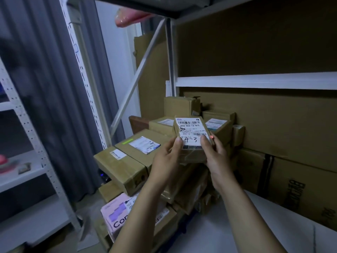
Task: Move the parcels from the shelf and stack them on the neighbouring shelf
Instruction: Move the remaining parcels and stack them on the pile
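Note:
A small brown parcel [192,131] with a white barcode label marked "4 3" is held up in the middle of the view. My left hand [166,159] grips its lower left edge, thumb on the label. My right hand [216,157] grips its lower right edge, thumb on the label too. Behind and below it lies a pile of several brown parcels [138,152] with white labels, on the left end of the white shelf [237,225]. A pink parcel [116,214] sits lower at the pile's front.
Large flat cardboard boxes [291,136] fill the right back of this shelf under a white shelf beam [255,81]. A white perforated upright [87,84] and a diagonal brace stand left of the pile. Another white shelf unit [23,172] stands at far left before a grey curtain.

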